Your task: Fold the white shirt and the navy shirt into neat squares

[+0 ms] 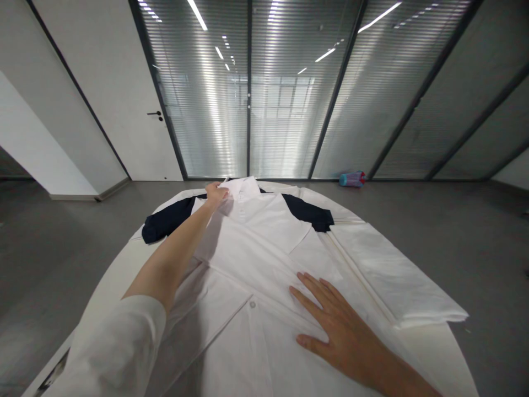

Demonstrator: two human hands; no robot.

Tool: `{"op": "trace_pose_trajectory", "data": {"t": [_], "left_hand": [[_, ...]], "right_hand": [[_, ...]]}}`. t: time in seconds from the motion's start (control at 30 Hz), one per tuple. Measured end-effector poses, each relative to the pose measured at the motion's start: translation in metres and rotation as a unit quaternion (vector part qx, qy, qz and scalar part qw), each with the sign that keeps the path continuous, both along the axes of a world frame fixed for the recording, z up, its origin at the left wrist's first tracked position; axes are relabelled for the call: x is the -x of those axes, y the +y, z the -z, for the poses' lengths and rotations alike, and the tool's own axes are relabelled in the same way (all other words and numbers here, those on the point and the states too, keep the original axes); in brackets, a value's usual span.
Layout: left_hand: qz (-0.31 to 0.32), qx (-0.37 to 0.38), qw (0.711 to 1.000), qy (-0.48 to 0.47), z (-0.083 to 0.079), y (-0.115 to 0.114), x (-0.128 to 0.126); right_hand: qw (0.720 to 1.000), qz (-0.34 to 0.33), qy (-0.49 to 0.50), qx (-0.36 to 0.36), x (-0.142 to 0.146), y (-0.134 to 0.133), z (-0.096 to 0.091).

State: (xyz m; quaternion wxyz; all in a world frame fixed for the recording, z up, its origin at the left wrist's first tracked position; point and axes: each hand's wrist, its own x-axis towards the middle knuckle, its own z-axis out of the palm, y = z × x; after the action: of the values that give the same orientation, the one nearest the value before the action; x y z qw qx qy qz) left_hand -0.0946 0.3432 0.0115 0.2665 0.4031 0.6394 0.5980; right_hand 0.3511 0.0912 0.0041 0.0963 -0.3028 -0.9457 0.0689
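Head view: a person's left hand [215, 192] gripped a white shirt [256, 237] beside its collar [248, 188], while the right hand [330, 320], grasping nothing, appeared to lie spread on the front. The shirt was on a round-edged white table [119, 275], over a navy garment [308, 212] (two sleeve-like ends poked out). Straightening cloth seemed the step in hand; the next move likely called for an even, gentle tug. Thin, smooth-looking fabric showed soft creases and a round button [252, 304].
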Motion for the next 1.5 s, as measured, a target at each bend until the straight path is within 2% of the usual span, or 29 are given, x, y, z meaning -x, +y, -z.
{"op": "trace_pose_trajectory", "data": {"t": [0.1, 0.2, 0.3, 0.37, 0.43, 0.5, 0.6, 0.7, 0.83, 0.9, 1.0, 1.2, 1.33, 1.43, 1.5], "left_hand": [[-0.021, -0.004, 1.0, 0.003, -0.003, -0.011, -0.004], [-0.01, -0.024, 1.0, 0.01, -0.005, -0.022, -0.008], [0.009, -0.039, 0.999, 0.025, -0.006, -0.029, -0.009], [0.013, -0.047, 0.998, 0.04, -0.005, -0.032, -0.008], [0.005, -0.056, 0.997, 0.058, -0.004, -0.034, -0.007], [-0.007, -0.067, 0.995, 0.08, -0.004, -0.037, -0.006], [-0.016, -0.086, 0.989, 0.119, -0.005, -0.045, -0.007], [-0.013, -0.096, 0.982, 0.165, -0.005, -0.055, -0.01], [0.001, -0.076, 0.969, 0.236, -0.001, -0.067, -0.011], [0.005, -0.057, 0.959, 0.277, 0.002, -0.071, -0.01], [0.008, -0.023, 0.941, 0.338, 0.006, -0.078, -0.009], [0.02, 0.044, 0.881, 0.471, 0.011, -0.094, -0.014], [0.02, 0.057, 0.84, 0.539, 0.004, -0.102, -0.017], [0.029, 0.063, 0.821, 0.566, -0.005, -0.105, -0.02], [0.028, 0.049, 0.811, 0.582, -0.009, -0.104, -0.024]], "right_hand": [[1.0, 0.004, -0.002, 0.004, -0.001, 0.0, 0.0], [1.0, 0.003, -0.003, 0.015, -0.002, -0.002, -0.003], [0.999, 0.005, 0.005, 0.04, 0.004, 0.004, -0.017], [0.996, 0.026, 0.051, 0.064, 0.018, 0.019, -0.034], [0.985, 0.059, 0.131, 0.094, 0.043, 0.049, -0.056], [0.965, 0.082, 0.198, 0.153, 0.075, 0.09, -0.077], [0.909, 0.143, 0.277, 0.278, 0.129, 0.157, -0.099], [0.852, 0.196, 0.338, 0.349, 0.174, 0.208, -0.101], [0.815, 0.232, 0.345, 0.404, 0.213, 0.239, -0.085], [0.818, 0.239, 0.343, 0.396, 0.226, 0.247, -0.077], [0.837, 0.256, 0.335, 0.348, 0.235, 0.255, -0.068], [0.891, 0.293, 0.247, 0.242, 0.221, 0.252, -0.046], [0.925, 0.287, 0.171, 0.179, 0.214, 0.239, -0.033], [0.938, 0.286, 0.144, 0.134, 0.219, 0.23, -0.03], [0.951, 0.273, 0.128, 0.071, 0.226, 0.226, -0.029]]}}
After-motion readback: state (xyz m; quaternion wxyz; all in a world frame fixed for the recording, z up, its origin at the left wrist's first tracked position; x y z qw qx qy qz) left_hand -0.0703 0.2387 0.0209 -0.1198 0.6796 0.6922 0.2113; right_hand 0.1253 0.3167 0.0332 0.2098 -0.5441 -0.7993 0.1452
